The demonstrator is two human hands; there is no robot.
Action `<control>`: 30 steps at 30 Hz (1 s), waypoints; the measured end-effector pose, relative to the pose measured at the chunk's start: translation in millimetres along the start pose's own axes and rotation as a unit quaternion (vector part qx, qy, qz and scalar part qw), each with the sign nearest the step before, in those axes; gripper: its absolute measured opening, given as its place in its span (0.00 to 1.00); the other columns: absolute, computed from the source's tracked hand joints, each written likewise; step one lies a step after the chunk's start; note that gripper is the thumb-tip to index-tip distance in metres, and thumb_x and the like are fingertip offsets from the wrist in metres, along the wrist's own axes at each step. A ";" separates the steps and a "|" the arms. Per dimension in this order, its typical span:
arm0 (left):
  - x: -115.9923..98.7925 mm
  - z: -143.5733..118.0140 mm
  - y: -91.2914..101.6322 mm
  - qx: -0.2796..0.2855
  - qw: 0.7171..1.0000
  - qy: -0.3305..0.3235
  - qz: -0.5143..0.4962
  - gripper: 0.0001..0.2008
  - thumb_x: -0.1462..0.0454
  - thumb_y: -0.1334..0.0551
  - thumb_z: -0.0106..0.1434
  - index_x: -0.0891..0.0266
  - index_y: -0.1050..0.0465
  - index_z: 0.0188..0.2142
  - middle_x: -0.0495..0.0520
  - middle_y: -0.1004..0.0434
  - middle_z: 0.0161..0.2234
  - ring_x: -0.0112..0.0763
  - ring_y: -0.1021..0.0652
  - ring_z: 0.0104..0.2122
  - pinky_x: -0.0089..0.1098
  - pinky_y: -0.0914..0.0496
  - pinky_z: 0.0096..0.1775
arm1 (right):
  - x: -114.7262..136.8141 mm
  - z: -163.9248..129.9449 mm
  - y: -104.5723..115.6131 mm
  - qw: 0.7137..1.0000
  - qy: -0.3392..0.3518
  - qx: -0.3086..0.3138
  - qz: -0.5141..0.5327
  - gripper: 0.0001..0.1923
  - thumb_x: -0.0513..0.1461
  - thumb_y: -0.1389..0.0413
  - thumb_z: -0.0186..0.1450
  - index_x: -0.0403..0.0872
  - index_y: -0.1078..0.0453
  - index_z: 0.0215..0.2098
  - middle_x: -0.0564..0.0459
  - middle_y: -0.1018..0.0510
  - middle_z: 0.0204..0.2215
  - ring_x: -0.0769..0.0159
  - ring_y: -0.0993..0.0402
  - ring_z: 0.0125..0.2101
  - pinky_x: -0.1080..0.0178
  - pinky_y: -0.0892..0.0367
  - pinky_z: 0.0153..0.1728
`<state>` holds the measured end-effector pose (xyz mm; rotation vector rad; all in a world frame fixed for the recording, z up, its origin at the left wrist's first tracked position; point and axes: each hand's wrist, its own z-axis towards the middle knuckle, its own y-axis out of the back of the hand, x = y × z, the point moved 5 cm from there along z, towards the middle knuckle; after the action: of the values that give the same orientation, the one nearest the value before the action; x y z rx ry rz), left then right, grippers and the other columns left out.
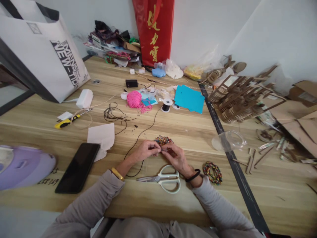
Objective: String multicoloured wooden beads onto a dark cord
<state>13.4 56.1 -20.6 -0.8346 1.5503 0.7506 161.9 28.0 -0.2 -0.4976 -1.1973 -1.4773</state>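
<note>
The left grip (146, 150) and the right grip (177, 157) are meeting nearly fingertip to fingertip, each pinching at a small dark piece (161, 150) between them; whether that is a bead or a cord end, I cannot tell. The piece is lying right at both grips, neither being clearly nearer, and it is showing too small for its long axis to be read.

The multi-coloured beads (163, 140) are lying just beyond the joined fingertips, their heap spreading wider from left to right than in depth and sitting about equally near both grips.

The black cord (142, 132) is running from the spool (166, 106), which is standing farther out beyond the beads, and is curving down to the left of the left grip. From there it is looping back toward the left hand, where its end is passing out of sight.

The scissors (156, 178) are resting on the worktop (190, 205) on the near side of both grips, blades pointing left, handles lying beside the right wrist. A beaded ring (218, 171) is lying to the right of the right grip.
</note>
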 end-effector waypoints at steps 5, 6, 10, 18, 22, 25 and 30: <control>-2.4 -0.7 0.7 0.001 1.000 0.006 0.001 0.11 0.59 0.35 0.56 0.68 0.26 0.30 0.50 0.25 0.23 0.26 0.26 0.25 0.27 0.32 0.31 | -1.5 -1.9 0.7 1.000 0.002 -0.014 0.006 0.05 0.40 0.44 0.65 0.47 0.28 0.37 0.50 0.22 0.31 0.65 0.26 0.33 0.63 0.30 0.34; -3.1 -0.8 0.7 0.002 1.000 0.005 0.000 0.11 0.59 0.35 0.56 0.68 0.26 0.30 0.50 0.25 0.23 0.26 0.26 0.25 0.27 0.32 0.31 | -1.1 -1.7 0.7 1.000 0.003 -0.012 0.007 0.05 0.40 0.44 0.65 0.47 0.28 0.37 0.49 0.22 0.31 0.65 0.25 0.33 0.63 0.30 0.35; -4.2 -1.0 0.7 0.004 1.000 0.004 -0.002 0.11 0.59 0.35 0.56 0.68 0.26 0.30 0.50 0.25 0.23 0.26 0.26 0.25 0.27 0.31 0.31 | 1.1 -0.5 0.9 1.000 0.007 -0.004 0.010 0.05 0.39 0.45 0.66 0.47 0.28 0.37 0.49 0.22 0.32 0.66 0.25 0.33 0.63 0.30 0.34; -4.6 -0.8 0.3 0.002 1.000 -0.004 0.002 0.10 0.60 0.36 0.56 0.68 0.26 0.29 0.50 0.25 0.23 0.25 0.26 0.25 0.26 0.31 0.31 | 1.7 -0.5 0.4 1.000 0.009 0.003 0.001 0.05 0.38 0.47 0.66 0.46 0.29 0.36 0.49 0.23 0.31 0.66 0.26 0.32 0.64 0.31 0.33; -3.7 -0.3 0.1 0.003 1.000 -0.001 -0.005 0.10 0.60 0.35 0.56 0.68 0.26 0.29 0.50 0.25 0.23 0.25 0.26 0.24 0.26 0.32 0.31 | 1.9 -1.1 0.2 1.000 0.016 0.009 -0.022 0.06 0.39 0.48 0.67 0.46 0.31 0.36 0.50 0.24 0.30 0.66 0.28 0.31 0.64 0.32 0.33; -2.6 -0.3 0.3 0.004 1.000 0.004 -0.010 0.10 0.60 0.34 0.55 0.68 0.26 0.29 0.50 0.25 0.23 0.25 0.26 0.25 0.26 0.32 0.31 | 3.0 -1.5 -0.8 0.999 0.027 0.020 -0.038 0.06 0.38 0.49 0.68 0.46 0.32 0.36 0.50 0.25 0.30 0.66 0.29 0.31 0.64 0.32 0.32; -5.1 -0.8 1.2 -0.003 1.000 -0.009 -0.015 0.11 0.59 0.36 0.57 0.68 0.26 0.30 0.51 0.25 0.25 0.26 0.27 0.26 0.27 0.32 0.32 | 6.8 -1.6 -2.6 0.997 0.060 0.027 -0.044 0.05 0.36 0.51 0.69 0.46 0.34 0.37 0.50 0.27 0.31 0.66 0.30 0.32 0.64 0.32 0.33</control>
<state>12.4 56.6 -15.5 -0.8520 1.5164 0.7393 158.0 23.0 3.7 -0.3180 -1.1732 -1.5225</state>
